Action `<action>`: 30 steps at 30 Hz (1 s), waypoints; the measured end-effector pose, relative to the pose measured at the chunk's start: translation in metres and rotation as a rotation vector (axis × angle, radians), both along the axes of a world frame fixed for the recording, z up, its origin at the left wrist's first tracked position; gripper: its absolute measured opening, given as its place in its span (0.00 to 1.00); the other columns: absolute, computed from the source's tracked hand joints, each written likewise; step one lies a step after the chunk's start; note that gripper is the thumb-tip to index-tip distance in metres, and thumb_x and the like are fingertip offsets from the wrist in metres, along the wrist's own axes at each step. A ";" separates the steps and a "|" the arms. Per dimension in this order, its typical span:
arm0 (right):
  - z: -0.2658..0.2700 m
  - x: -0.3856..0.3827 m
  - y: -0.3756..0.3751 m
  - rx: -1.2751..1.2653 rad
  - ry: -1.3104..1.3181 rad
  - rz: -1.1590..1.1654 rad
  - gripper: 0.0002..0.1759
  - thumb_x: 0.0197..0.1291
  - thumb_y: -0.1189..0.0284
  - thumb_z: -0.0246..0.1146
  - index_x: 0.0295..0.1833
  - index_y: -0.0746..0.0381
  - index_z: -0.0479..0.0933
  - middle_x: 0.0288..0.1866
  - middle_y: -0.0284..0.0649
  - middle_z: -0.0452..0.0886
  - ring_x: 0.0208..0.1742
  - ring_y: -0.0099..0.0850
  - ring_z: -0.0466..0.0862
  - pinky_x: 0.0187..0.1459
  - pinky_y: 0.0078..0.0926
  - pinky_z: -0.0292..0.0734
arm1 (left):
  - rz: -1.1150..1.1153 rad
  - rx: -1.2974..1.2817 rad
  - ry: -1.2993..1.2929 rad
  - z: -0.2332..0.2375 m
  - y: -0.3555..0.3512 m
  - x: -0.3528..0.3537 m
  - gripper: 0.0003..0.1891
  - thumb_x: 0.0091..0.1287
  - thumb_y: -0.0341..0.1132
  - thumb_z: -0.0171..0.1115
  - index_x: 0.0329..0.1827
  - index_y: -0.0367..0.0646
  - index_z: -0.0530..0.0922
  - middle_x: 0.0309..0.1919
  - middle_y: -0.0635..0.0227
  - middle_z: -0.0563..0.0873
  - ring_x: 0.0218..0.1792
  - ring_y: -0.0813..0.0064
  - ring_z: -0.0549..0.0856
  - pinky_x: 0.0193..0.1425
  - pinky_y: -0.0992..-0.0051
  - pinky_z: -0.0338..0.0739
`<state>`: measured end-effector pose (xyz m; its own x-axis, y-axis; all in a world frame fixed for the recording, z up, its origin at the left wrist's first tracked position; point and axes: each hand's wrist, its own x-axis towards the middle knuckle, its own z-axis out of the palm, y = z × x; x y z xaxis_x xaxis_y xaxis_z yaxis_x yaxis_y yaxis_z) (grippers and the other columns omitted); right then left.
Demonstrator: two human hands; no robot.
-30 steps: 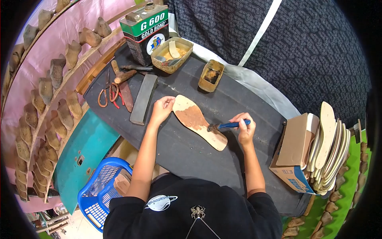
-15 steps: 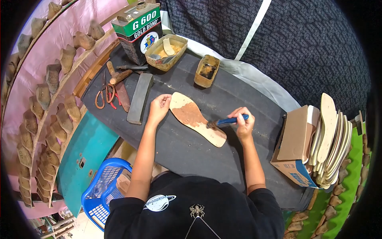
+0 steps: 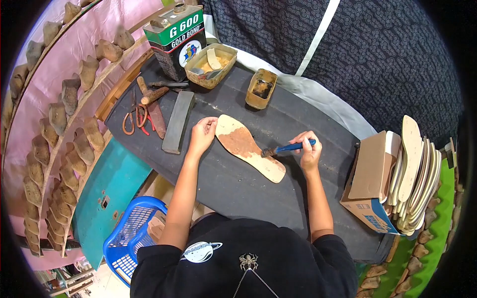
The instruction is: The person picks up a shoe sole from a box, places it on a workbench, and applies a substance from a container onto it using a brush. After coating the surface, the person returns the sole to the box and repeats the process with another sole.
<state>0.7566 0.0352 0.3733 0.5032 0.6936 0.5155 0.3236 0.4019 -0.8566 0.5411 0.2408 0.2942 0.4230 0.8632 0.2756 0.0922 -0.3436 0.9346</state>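
A pale insole board [image 3: 271,171] shaped like a shoe sole lies slantwise on the dark table, with a wet brown coating over its upper and middle part. My left hand [image 3: 202,135] pinches its upper left edge. In my right hand [image 3: 309,149] is a blue-handled brush [image 3: 288,147], whose dark bristles touch the board just below its middle. The lower right end of the board is still pale. Beyond it stands a small crusted container [image 3: 261,89] with dark residue inside.
At the back left are a G 600 can [image 3: 175,42] and a tub of yellowish glue [image 3: 211,64]. A grey block [image 3: 178,121], scissors [image 3: 130,116] and a hammer [image 3: 151,92] lie left. A cardboard box [image 3: 370,174] and stacked soles [image 3: 415,184] stand right. A blue basket [image 3: 131,238] is below left.
The brush has shifted slightly along the board, and its handle lies a little flatter. The left hand keeps its place on the board's edge. The whole view has moved slightly.
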 end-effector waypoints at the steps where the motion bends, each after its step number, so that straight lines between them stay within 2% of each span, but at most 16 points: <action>1: 0.001 0.002 -0.002 -0.027 -0.018 0.004 0.16 0.58 0.64 0.51 0.25 0.65 0.68 0.23 0.41 0.76 0.18 0.18 0.69 0.20 0.13 0.61 | -0.002 -0.002 -0.009 0.001 -0.001 0.000 0.10 0.62 0.32 0.55 0.39 0.33 0.77 0.30 0.65 0.81 0.28 0.82 0.78 0.32 0.82 0.72; 2: 0.003 0.005 -0.003 -0.021 -0.055 -0.039 0.17 0.57 0.63 0.51 0.22 0.65 0.68 0.19 0.40 0.75 0.18 0.20 0.70 0.20 0.15 0.61 | -0.003 -0.003 -0.009 0.002 -0.001 0.000 0.10 0.62 0.32 0.55 0.39 0.33 0.77 0.30 0.65 0.81 0.28 0.82 0.78 0.32 0.82 0.72; 6: 0.007 0.014 -0.009 0.007 -0.094 -0.075 0.19 0.55 0.62 0.51 0.18 0.64 0.66 0.15 0.38 0.71 0.17 0.23 0.70 0.21 0.18 0.61 | -0.002 0.021 0.003 0.001 0.000 0.000 0.10 0.61 0.31 0.55 0.39 0.33 0.77 0.30 0.65 0.81 0.27 0.82 0.77 0.32 0.82 0.72; 9: 0.004 0.014 -0.008 0.098 -0.056 -0.066 0.18 0.56 0.63 0.52 0.20 0.65 0.67 0.17 0.40 0.73 0.17 0.20 0.69 0.20 0.16 0.61 | -0.001 0.027 0.000 -0.001 0.001 0.000 0.09 0.61 0.31 0.55 0.39 0.33 0.77 0.30 0.65 0.81 0.27 0.82 0.77 0.32 0.82 0.72; 12: 0.007 0.002 -0.005 0.034 0.081 -0.038 0.17 0.57 0.63 0.52 0.23 0.65 0.68 0.20 0.41 0.76 0.16 0.18 0.69 0.18 0.13 0.61 | -0.001 0.026 0.006 -0.002 0.001 0.000 0.09 0.61 0.31 0.55 0.40 0.34 0.77 0.30 0.64 0.81 0.27 0.81 0.78 0.32 0.81 0.72; 15: -0.002 0.004 -0.006 0.013 -0.031 0.010 0.16 0.58 0.64 0.53 0.26 0.65 0.68 0.23 0.41 0.77 0.16 0.16 0.68 0.17 0.11 0.60 | -0.003 0.016 0.013 0.000 0.000 0.000 0.10 0.61 0.31 0.55 0.40 0.34 0.77 0.31 0.64 0.81 0.28 0.81 0.78 0.32 0.81 0.72; 19: 0.005 0.008 -0.020 0.016 -0.161 -0.075 0.17 0.56 0.63 0.52 0.21 0.64 0.68 0.19 0.40 0.75 0.16 0.21 0.70 0.19 0.14 0.61 | 0.000 0.012 0.060 0.001 0.001 0.000 0.10 0.61 0.31 0.54 0.40 0.34 0.77 0.31 0.63 0.81 0.28 0.81 0.78 0.32 0.81 0.73; 20: 0.007 0.006 -0.022 0.012 -0.123 -0.108 0.18 0.54 0.63 0.52 0.19 0.64 0.67 0.17 0.40 0.73 0.17 0.23 0.71 0.20 0.17 0.62 | -0.002 0.028 0.057 0.000 0.003 0.000 0.10 0.61 0.31 0.55 0.40 0.34 0.77 0.31 0.64 0.81 0.28 0.81 0.78 0.32 0.81 0.73; 23: 0.007 0.009 -0.032 0.006 -0.061 -0.131 0.18 0.54 0.63 0.52 0.18 0.64 0.67 0.17 0.40 0.73 0.17 0.24 0.71 0.21 0.18 0.63 | -0.010 0.019 0.022 -0.003 0.004 0.001 0.10 0.61 0.31 0.55 0.40 0.34 0.77 0.31 0.64 0.81 0.28 0.81 0.78 0.32 0.81 0.73; 28: 0.011 0.004 -0.033 0.083 -0.120 -0.161 0.18 0.55 0.63 0.52 0.20 0.65 0.68 0.17 0.40 0.74 0.16 0.22 0.70 0.19 0.15 0.62 | -0.021 0.026 0.040 0.000 0.002 0.000 0.10 0.61 0.31 0.55 0.40 0.33 0.77 0.31 0.64 0.81 0.27 0.82 0.78 0.32 0.81 0.72; 30: 0.011 -0.001 -0.033 0.022 -0.021 -0.171 0.17 0.56 0.63 0.52 0.22 0.66 0.68 0.20 0.42 0.75 0.16 0.20 0.69 0.18 0.14 0.61 | -0.024 0.020 0.016 0.000 0.002 0.000 0.10 0.61 0.31 0.55 0.40 0.33 0.77 0.31 0.64 0.81 0.27 0.82 0.78 0.32 0.81 0.72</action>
<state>0.7553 0.0018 0.3840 0.6016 0.5875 0.5412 0.4065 0.3581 -0.8406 0.5412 0.2427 0.2946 0.4478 0.8473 0.2857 0.0992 -0.3646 0.9258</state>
